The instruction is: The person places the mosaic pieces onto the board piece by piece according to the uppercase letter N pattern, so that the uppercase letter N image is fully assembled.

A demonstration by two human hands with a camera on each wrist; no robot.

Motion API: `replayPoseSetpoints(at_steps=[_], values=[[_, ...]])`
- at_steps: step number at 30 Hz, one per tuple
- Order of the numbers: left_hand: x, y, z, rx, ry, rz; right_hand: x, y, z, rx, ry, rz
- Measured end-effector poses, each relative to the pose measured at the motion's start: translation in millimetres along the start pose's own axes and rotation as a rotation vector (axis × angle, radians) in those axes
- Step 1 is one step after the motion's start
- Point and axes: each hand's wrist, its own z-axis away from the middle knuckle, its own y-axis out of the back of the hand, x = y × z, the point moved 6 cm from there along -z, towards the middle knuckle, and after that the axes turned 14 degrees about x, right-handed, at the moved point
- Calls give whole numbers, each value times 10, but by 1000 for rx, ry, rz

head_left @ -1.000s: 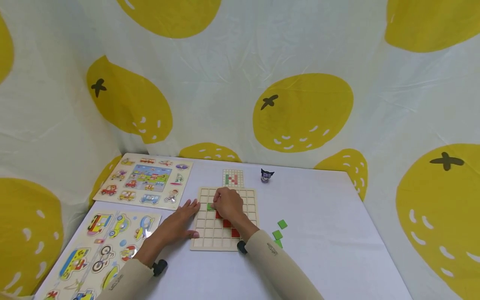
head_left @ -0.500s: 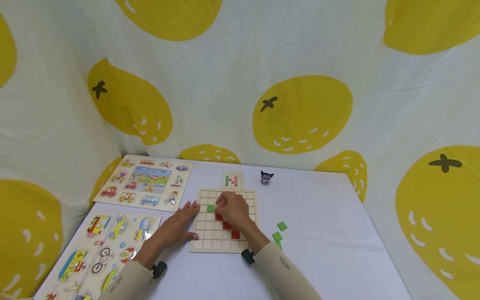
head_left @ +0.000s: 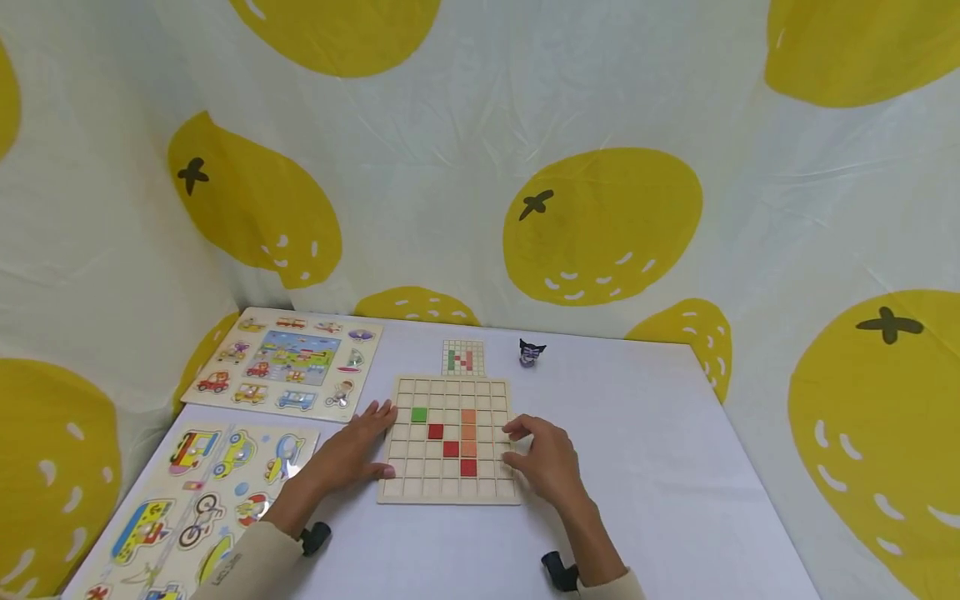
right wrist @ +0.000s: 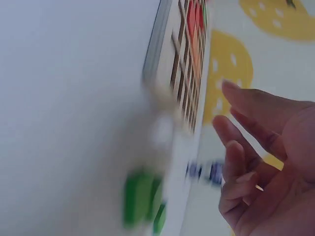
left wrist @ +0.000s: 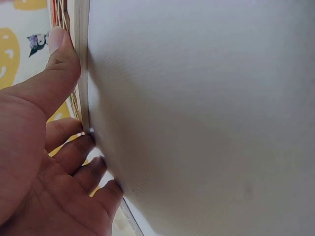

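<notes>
A wooden grid board (head_left: 408,487) lies in front of me in the head view. One green tile (head_left: 418,414) sits in its upper left part. Red tiles (head_left: 451,449) step down in a diagonal to the right, and a column of orange tiles (head_left: 468,432) stands above the lowest red one. My left hand (head_left: 352,450) rests against the board's left edge, thumb and fingers spread. My right hand (head_left: 551,462) hovers at the right edge, thumb and fingers apart, holding nothing. Loose green tiles (right wrist: 140,196) show blurred in the right wrist view; the right hand hides them in the head view.
Behind the board lies a small pattern card (head_left: 463,357) with coloured squares. A small dark figurine (head_left: 530,353) stands to its right. Two picture puzzles, a vehicle scene board (head_left: 292,358) and a larger vehicle puzzle (head_left: 255,458), lie on the left. A lemon-print curtain (head_left: 450,208) hangs behind the table.
My right hand has left the green tile on the board and moved right to the board's edge, uncovering the orange column. The left hand has stayed at the left edge.
</notes>
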Motion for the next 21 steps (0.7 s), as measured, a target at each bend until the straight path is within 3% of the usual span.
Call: replayPoseSetpoints(at_steps=[9, 21], values=[[-5, 0, -1, 8, 4, -8, 515, 332, 149, -1, -84, 71], [-28, -40, -7, -8, 11, -5, 656, 282, 110, 0, -57, 131]])
